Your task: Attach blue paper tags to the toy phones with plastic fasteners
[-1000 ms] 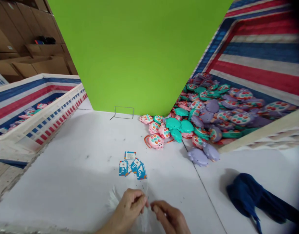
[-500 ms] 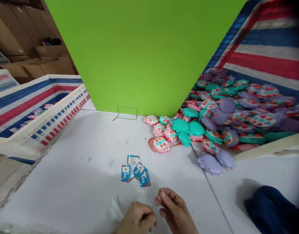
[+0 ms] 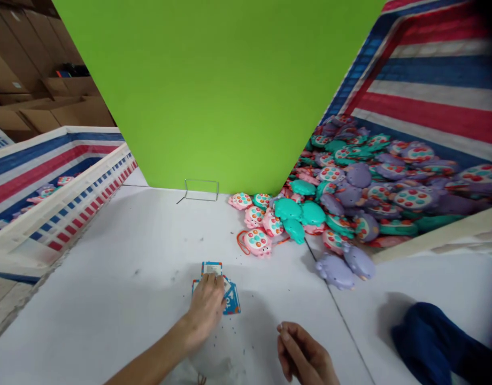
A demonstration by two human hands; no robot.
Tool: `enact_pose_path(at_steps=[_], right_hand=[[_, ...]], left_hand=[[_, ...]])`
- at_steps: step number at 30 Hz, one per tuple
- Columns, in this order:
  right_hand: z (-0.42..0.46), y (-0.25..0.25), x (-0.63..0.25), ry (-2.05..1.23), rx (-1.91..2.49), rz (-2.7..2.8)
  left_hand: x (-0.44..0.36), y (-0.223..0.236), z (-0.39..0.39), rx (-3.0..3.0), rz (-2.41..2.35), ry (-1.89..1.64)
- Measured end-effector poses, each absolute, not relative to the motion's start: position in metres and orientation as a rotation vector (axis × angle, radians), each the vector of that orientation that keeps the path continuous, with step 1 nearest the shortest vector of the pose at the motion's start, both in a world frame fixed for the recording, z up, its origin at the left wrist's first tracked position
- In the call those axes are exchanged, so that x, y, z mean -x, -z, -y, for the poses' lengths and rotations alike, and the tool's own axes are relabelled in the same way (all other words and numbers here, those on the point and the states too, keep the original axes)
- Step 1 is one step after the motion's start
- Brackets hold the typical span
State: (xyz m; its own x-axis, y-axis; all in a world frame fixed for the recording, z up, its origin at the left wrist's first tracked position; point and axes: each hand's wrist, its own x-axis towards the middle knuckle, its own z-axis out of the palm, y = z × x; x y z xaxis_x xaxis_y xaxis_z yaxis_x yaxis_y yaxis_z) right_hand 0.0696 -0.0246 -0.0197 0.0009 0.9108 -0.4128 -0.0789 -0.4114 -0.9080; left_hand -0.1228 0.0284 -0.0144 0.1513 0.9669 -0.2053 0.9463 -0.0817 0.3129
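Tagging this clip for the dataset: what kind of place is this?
Probably a toy packing or assembly workshop. A heap of small plastic toys spills from a striped bin, the left hand rests on printed blue tags, and cardboard boxes are stacked behind.

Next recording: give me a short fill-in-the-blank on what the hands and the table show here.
1. The left hand rests on the small blue ____ lying on the white table.
2. The right hand holds ____.
3. The toys spilling from the tipped striped crate are pink, teal and ____.
4. At the table's right edge lies a dark ____ cloth.

Missing words: cards; nothing; purple; blue
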Motion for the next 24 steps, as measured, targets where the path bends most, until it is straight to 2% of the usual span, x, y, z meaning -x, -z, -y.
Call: enact_pose_path(at_steps=[14,19,24], right_hand=[[-0.041,0.041,-0.008,-1.420,1.356,1.439],[-0.047,0.040,-0.001,-1.326,1.414,1.486],[-0.049,0.028,-0.004,-1.402,1.399,1.426]], left_hand=[[0.126,0.022,-0.020,-2.027,-1.843,-0.197],[0.124,0.022,-0.016,-2.030,-1.789,-0.271],[0.122,0.017,-0.023,-1.891,-1.728,-0.428]])
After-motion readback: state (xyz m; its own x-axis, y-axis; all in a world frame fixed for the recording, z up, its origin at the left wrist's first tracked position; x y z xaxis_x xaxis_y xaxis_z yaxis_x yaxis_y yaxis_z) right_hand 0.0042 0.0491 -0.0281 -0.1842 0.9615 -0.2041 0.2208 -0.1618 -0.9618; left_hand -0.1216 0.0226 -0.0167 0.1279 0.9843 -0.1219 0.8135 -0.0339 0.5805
